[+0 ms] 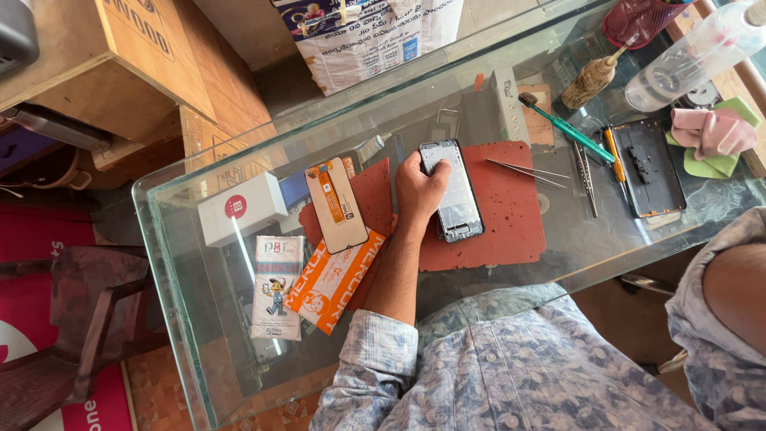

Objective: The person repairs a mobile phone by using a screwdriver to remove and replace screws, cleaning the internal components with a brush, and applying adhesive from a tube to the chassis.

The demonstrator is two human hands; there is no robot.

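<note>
The left hand (419,187) closes its fingers and thumb over the upper left edge of an opened phone frame (453,191) lying on a red work mat (511,215) atop the glass counter (199,319); the right hand is out of view. The frame appears steadied for fitting, a step calling for the loose display panel (336,204) just left. A red mesh basket (638,20) sits at the far edge, contents unclear.

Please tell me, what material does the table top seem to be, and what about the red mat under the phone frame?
The table top looks like clear glass with a glossy finish: the floor shows through it and its edges look greenish. The red mat under the phone frame looks like matte rubber or silicone, flat, dull and speckled with dark spots; which one I cannot tell. The left hand rests on the frame.
</note>
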